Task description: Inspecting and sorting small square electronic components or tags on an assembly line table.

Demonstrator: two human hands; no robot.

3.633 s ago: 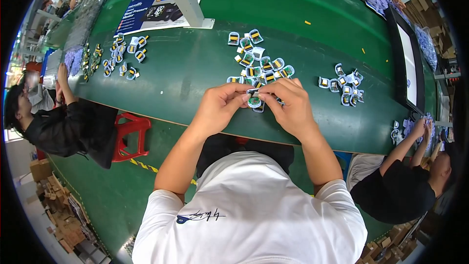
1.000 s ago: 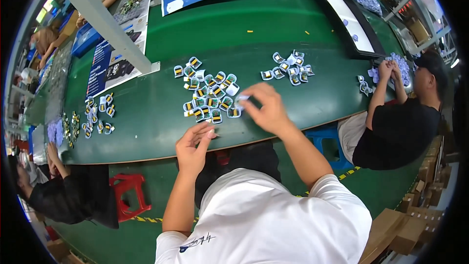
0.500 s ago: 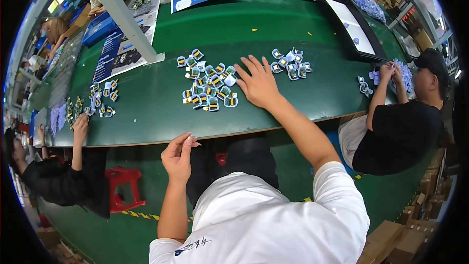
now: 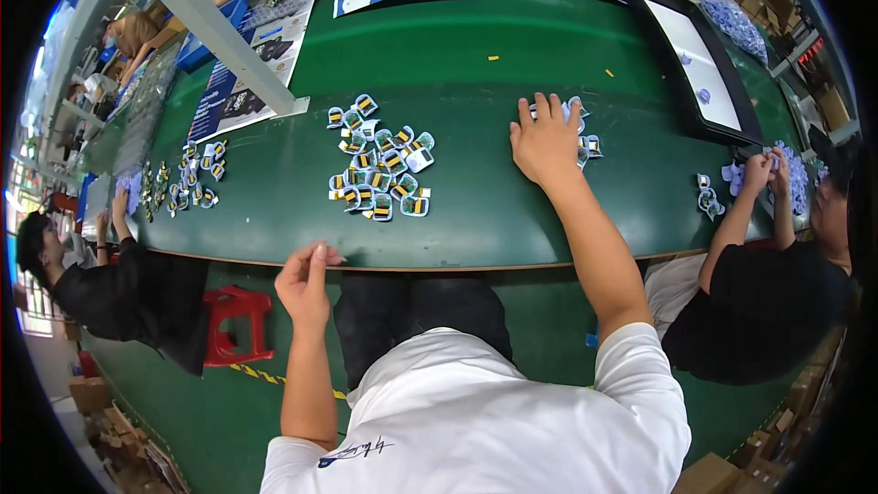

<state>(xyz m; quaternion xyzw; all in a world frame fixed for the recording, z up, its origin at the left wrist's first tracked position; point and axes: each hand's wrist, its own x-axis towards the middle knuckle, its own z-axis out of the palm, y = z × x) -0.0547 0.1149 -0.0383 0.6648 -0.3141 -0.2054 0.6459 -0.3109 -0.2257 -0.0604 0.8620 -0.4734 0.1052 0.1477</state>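
Under/beside R fingers (image 4: 541, 113); sml parts (image 4: 594, 146)

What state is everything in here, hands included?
Left hand: curled near the green table; whether it holds anything is unclear.
Right hand: palm down, fingers extended over the right pile.
Right pile: partly covered.
Middle pile: loose, parts overlapping.
Black-framed panel: two purple pieces on it.
Red stool: standing upright.

The pale parts (image 4: 394, 163) bear yellow and black bands; the table (image 4: 480, 220) is green.
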